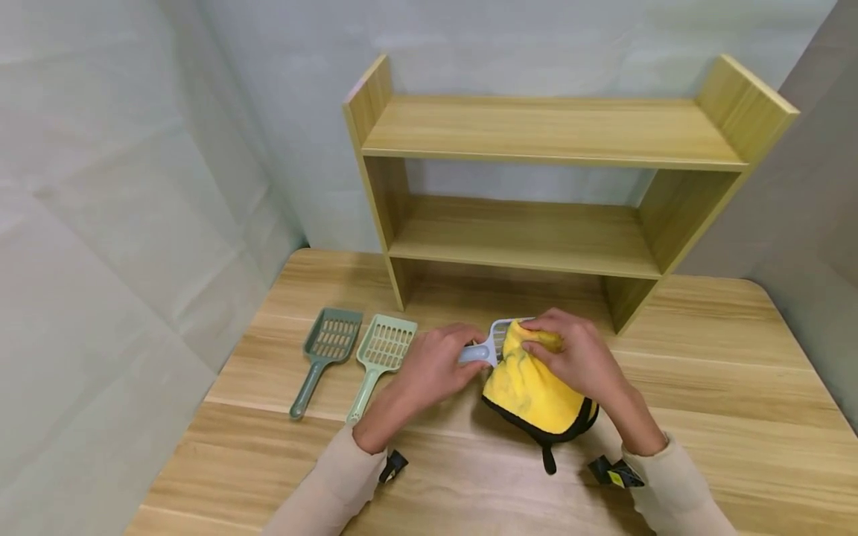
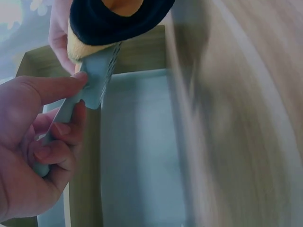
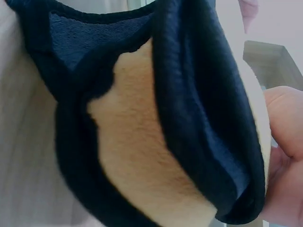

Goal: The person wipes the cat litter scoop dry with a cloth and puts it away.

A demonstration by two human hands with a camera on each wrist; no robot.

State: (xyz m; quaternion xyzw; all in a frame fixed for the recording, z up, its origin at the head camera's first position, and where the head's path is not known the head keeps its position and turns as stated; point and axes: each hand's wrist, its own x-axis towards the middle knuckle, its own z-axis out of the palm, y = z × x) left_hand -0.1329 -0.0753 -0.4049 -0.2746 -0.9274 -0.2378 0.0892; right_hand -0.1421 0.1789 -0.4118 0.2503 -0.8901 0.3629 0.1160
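Observation:
My left hand (image 1: 440, 362) grips the handle of a light blue litter scoop (image 1: 497, 342), its fingers curled round it in the left wrist view. A yellow cloth (image 1: 536, 394) with black edging and a hanging loop lies against the scoop's slotted head and covers much of it. With its fingers bunched in that cloth, my right hand (image 1: 576, 353) holds it at the scoop. Up close in the right wrist view, folds of the cloth (image 3: 137, 137) show a dark grey reverse side and hide most of the right fingers.
Left of my hands, a dark green litter scoop (image 1: 333, 339) and a pale green litter scoop (image 1: 385, 346) lie side by side on the wooden table (image 1: 248, 439). A wooden shelf unit (image 1: 523, 231) stands behind my hands. Pale fabric (image 1: 121, 223) hangs around the table.

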